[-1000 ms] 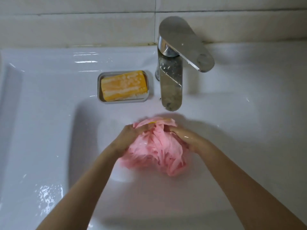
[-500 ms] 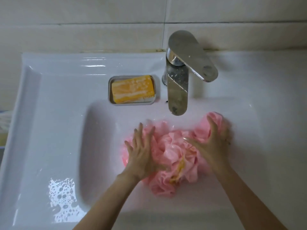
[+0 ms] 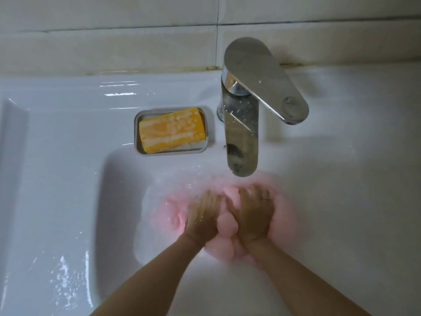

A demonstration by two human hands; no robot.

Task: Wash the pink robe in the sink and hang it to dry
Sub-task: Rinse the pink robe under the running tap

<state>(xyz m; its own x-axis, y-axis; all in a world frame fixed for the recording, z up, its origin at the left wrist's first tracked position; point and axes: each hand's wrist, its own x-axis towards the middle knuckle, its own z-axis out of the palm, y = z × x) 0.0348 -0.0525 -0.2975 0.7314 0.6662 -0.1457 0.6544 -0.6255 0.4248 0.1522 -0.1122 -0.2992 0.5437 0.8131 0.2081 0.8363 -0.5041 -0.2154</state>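
Directly at six o'clock from the faucet [image 3: 242,142], the pink robe [image 3: 226,222] lies bunched in the sink [image 3: 57,156], with the left hand [image 3: 205,215] and right hand [image 3: 252,213] on it side by side, though blur hides whether their fingers curl or lie flat.

Pink robe [image 3: 227,226]; orange soap [image 3: 172,130], pale streaks; white sink [image 3: 68,179].
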